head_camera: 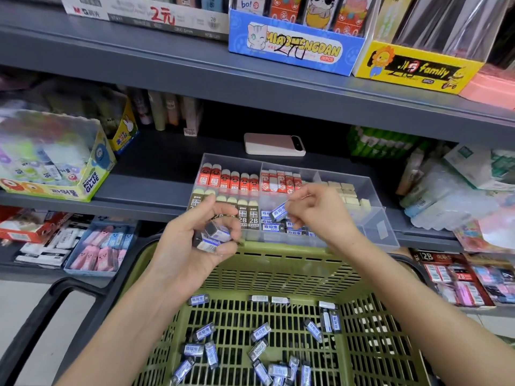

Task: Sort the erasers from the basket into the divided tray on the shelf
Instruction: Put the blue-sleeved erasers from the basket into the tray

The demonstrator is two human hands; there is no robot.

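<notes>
The grey metal shelf (156, 188) runs behind both hands, and the green slotted plastic basket (278, 263) sits below them, pulled up close to the shelf edge, probably to keep each reach short. The clear plastic divided tray (370, 218) stands on the shelf just beyond the fingers, its compartments each holding one kind.

The left hand (192, 246) is raised over the basket's far rim, fingers (223, 210) curled round a small clutch of erasers (214, 236), apparently a ready supply for the other hand. The right hand (320, 215) hovers over the tray's front middle compartment, where matching pieces lie. Its fingers (299, 217) pinch one blue-and-white sleeved eraser (279, 212) by its end, likely so it can be lowered in flat. Many loose erasers (259, 334) lie scattered on the basket floor below both wrists, so much sorting remains.
</notes>
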